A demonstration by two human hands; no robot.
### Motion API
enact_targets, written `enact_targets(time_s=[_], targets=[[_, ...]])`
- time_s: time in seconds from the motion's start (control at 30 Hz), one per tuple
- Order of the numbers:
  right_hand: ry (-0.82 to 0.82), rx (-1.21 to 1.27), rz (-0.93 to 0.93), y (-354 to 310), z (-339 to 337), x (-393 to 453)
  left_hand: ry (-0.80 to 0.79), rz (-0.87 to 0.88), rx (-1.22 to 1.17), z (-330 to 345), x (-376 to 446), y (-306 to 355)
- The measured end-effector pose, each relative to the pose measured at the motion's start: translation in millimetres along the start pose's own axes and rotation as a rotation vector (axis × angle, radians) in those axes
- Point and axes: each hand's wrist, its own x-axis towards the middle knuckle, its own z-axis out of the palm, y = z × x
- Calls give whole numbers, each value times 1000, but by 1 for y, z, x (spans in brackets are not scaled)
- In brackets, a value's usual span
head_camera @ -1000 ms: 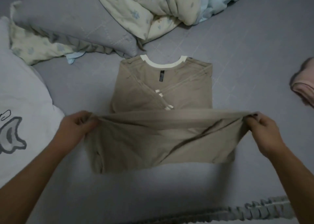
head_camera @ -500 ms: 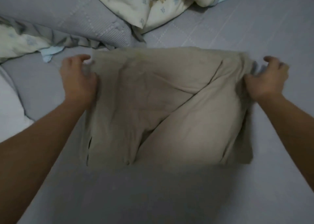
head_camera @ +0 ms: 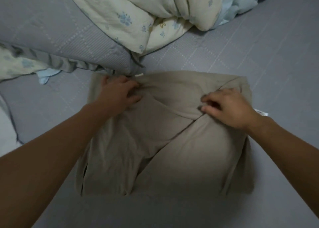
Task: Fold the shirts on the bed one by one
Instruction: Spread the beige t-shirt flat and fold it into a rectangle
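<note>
A beige shirt [head_camera: 164,141] lies folded in half on the grey bed sheet [head_camera: 250,51], its lower half laid up over the collar end. A sliver of white collar [head_camera: 139,75] peeks out at the top edge, and a white tag [head_camera: 262,113] sticks out on the right. My left hand [head_camera: 119,92] rests palm down on the upper left of the shirt, fingers apart. On the upper right, my right hand [head_camera: 227,106] has its fingertips curled into a diagonal crease of the fabric.
A grey pillow [head_camera: 60,37] lies just beyond the shirt at the upper left. A bunched floral duvet [head_camera: 138,17] fills the top. A light blue cloth [head_camera: 46,75] pokes out under the pillow. Something white [head_camera: 4,124] sits at the left edge.
The shirt's lower hem was lifted and carried up over the collar half. Both hands have since left the outer corners and moved inward onto the top of the folded shirt.
</note>
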Motion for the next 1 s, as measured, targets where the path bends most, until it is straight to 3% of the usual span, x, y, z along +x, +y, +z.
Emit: enact_targets(time_s=[0.1, 0.27, 0.37, 0.47, 0.57, 0.63, 0.8, 0.93, 1.0], targets=[[-94, -76, -14, -2, 5, -5, -44, 68, 47, -6, 6, -1], [-77, -147, 11, 13, -1, -14, 113, 81, 10, -16, -18, -15], [-147, -112, 54, 17, -8, -13, 183, 35, -40, -21, -29, -22], [-306, -61, 48, 20, -17, -12, 254, -45, -160, -26, -30, -27], [-432, -189, 24, 15, -20, -13, 298, -126, -388, -31, -24, -26], [-322, -219, 47, 14, -24, -10, 337, -163, -427, -32, -18, -26], [206, 47, 294, 31, -50, 16, 348, -265, -334, -28, 0, -37], [176, 17, 549, 41, -30, 34, 368, -412, -168, -11, 3, -54], [242, 112, 706, 47, -18, 28, 473, -551, -293, -4, -9, -63]])
